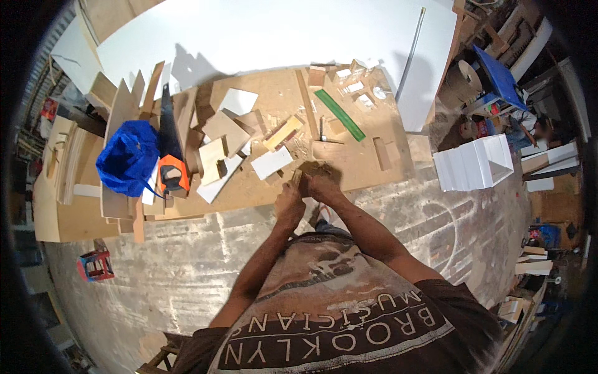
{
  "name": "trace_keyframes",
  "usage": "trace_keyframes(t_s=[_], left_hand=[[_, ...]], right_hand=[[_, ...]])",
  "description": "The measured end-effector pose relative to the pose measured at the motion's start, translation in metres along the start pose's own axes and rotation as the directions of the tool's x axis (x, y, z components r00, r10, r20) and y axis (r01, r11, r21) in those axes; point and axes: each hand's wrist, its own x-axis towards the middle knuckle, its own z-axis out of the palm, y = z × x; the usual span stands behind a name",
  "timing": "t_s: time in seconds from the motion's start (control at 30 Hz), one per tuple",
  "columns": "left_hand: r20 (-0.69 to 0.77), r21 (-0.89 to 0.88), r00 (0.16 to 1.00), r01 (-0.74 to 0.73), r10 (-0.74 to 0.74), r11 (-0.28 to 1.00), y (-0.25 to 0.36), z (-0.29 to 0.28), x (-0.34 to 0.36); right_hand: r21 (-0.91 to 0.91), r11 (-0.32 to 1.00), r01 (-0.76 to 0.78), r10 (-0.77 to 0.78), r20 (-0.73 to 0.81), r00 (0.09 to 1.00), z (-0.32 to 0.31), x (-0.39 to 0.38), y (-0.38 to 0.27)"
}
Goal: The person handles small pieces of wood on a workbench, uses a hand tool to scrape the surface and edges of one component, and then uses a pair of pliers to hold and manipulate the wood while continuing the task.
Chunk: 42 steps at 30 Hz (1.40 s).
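Note:
Both hands meet at the near edge of the wooden worktable [361,177]. My left hand [289,202] is closed around a small light-brown piece of wood [297,177], whose end sticks up past the fingers. Close against it, my right hand [324,187] has its fingers curled in; what they hold is hidden. Just beyond lies a white rectangular board piece [272,163]. A yellowish wood block [283,133], a brown wooden block [327,150] and a green strip [340,115] lie farther off. Wood chips are scattered among them.
At left stand a handsaw with an orange handle [172,174], a blue bag [128,159] and upright boards [115,187]. A large white panel [280,31] spans the back. To the right is a white box-shaped unit [464,163]; a small red-and-blue stool [96,265] sits on the floor.

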Motion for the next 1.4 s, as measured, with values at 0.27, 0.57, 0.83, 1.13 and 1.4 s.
trace_keyframes(t_s=[0.27,0.57,0.83,1.13,1.4], left_hand=[[-0.121,-0.166,0.992,0.003,-0.023,0.986,-0.027,0.002,0.015],[0.004,-0.106,0.998,0.063,-0.063,0.992,-0.014,-0.020,0.015],[-0.035,-0.131,0.997,0.068,-0.073,0.989,-0.022,-0.015,0.024],[-0.078,-0.172,0.994,0.067,-0.082,0.983,-0.019,-0.023,0.024],[-0.059,-0.185,0.994,0.084,-0.096,0.979,-0.013,-0.022,0.026]], right_hand=[[0.254,0.951,0.178,-0.082,-0.350,0.933,0.005,-0.021,-0.016],[0.045,0.998,0.034,-0.024,-0.213,0.977,0.024,-0.017,-0.008],[0.144,0.981,-0.128,0.147,-0.132,0.980,-0.025,-0.012,-0.061],[0.164,0.957,-0.238,0.256,-0.098,0.962,-0.038,-0.020,-0.076],[0.098,0.976,-0.195,0.201,-0.056,0.978,-0.038,-0.014,-0.063]])
